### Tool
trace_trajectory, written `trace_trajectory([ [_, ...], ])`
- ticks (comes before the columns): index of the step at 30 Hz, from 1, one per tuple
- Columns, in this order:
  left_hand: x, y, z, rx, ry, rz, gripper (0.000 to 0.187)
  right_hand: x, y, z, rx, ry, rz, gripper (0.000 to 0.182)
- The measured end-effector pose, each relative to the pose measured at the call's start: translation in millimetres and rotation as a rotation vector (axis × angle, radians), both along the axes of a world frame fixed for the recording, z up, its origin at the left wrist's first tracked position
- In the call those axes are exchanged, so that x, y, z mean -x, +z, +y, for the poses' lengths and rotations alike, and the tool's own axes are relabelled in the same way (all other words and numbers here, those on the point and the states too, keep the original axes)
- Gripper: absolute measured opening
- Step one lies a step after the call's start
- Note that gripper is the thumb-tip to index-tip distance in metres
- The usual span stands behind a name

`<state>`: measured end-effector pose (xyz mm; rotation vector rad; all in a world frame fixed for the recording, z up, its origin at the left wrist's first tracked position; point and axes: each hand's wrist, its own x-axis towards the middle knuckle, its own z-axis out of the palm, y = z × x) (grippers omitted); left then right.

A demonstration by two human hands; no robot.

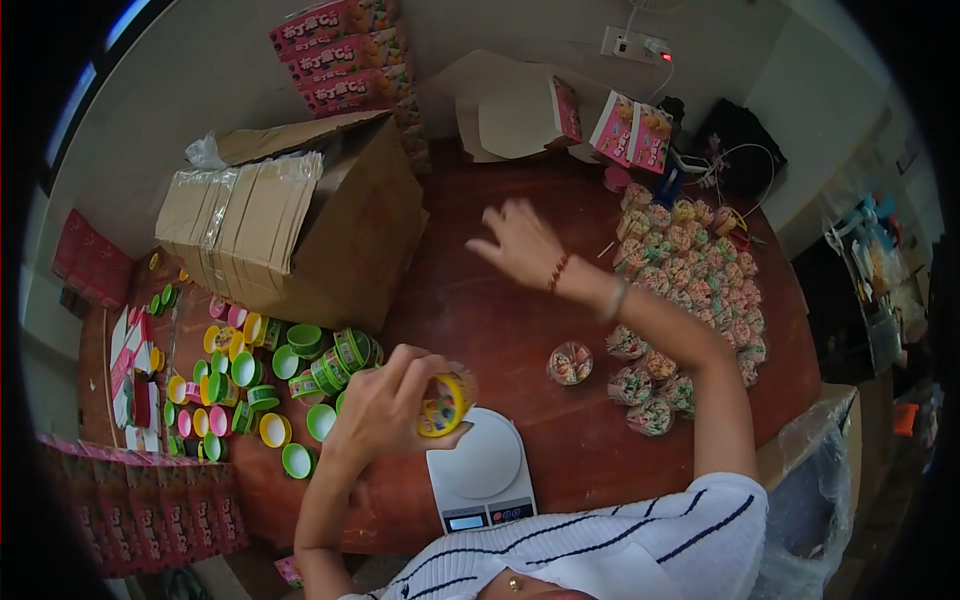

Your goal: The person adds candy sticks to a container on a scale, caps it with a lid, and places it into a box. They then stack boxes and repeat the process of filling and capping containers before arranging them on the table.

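Observation:
My left hand [395, 405] is wrapped round a small cup with a yellow rim [441, 405], tilted on its side, just above and left of the white kitchen scale [482, 455]. Over the middle of the red-brown table my right hand [520, 245] is raised, slightly blurred, with its fingers apart and nothing in them. One filled clear cup [570, 363] stands alone right of the scale. Many more filled cups [690, 270] crowd together at the right, partly behind my right arm. Green, yellow and pink cups [245, 370] lie scattered at the left.
A large open cardboard box [345, 240] stands at the back left, beside stacked pink cartons [350, 60]. Another open box [515, 115] and pink packs [632, 132] are at the back. Cables and a black bag [740, 150] lie at the back right.

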<state>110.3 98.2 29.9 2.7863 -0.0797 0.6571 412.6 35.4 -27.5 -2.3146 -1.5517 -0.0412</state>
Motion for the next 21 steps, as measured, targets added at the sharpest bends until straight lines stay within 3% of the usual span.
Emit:
trace_trajectory([
  [1, 8.0, -8.4, 4.3, 0.074, 0.097, -0.015, 0.067, -38.6, 5.5, 12.4, -0.019, -0.068, -0.48, 0.044],
  [2, 16.7, -13.3, 6.6, 0.039, 0.159, -0.008, 0.069, -90.4, -5.1, 32.6, 0.141, -0.194, -1.003, 0.035],
  [4, 28.2, -16.4, 2.7, 0.024, 0.259, -0.018, 0.067, -176.1, -11.2, 41.6, 0.024, 0.005, -1.224, 0.028],
  [5, 36.4, -24.5, 1.2, 0.066, 0.315, 0.022, 0.068, -204.8, -15.9, 47.5, 0.02, -0.001, -1.229, 0.028],
  [7, 51.5, -33.8, 0.2, 0.053, 0.359, 0.047, 0.069, -233.7, -20.3, 54.6, 0.361, 0.025, -1.106, 0.02],
  [10, 73.4, -43.2, 3.7, 0.099, 0.407, 0.09, 0.07, -228.9, -5.1, 41.0, 0.229, 0.03, -0.903, 0.017],
  [11, 80.3, -45.5, 6.1, 0.107, 0.433, 0.061, 0.07, -212.0, 3.5, 29.3, 0.228, 0.026, -0.896, 0.017],
  [13, 83.9, -41.1, 10.3, 0.083, 0.435, -0.021, 0.068, -150.3, 27.0, -10.3, -0.141, 0.001, -0.858, 0.01],
  [15, 81.2, -31.7, 11.6, 0.112, 0.456, -0.084, 0.067, -79.9, 45.1, -49.9, -0.152, 0.062, -0.462, 0.005],
  [17, 71.8, -27.3, 15.4, 0.153, 0.458, -0.164, 0.066, -13.1, 55.2, -78.8, -0.265, 0.164, -0.255, 0.007],
  [19, 48.8, -16.6, 14.8, 0.218, 0.459, -0.268, 0.066, 29.0, 37.7, -90.0, -0.303, 0.265, -0.111, 0.008],
  [21, 19.7, -1.9, 14.2, 0.152, 0.432, -0.315, 0.062, 55.7, -13.0, -88.3, -0.317, 0.37, -0.124, 0.006],
])
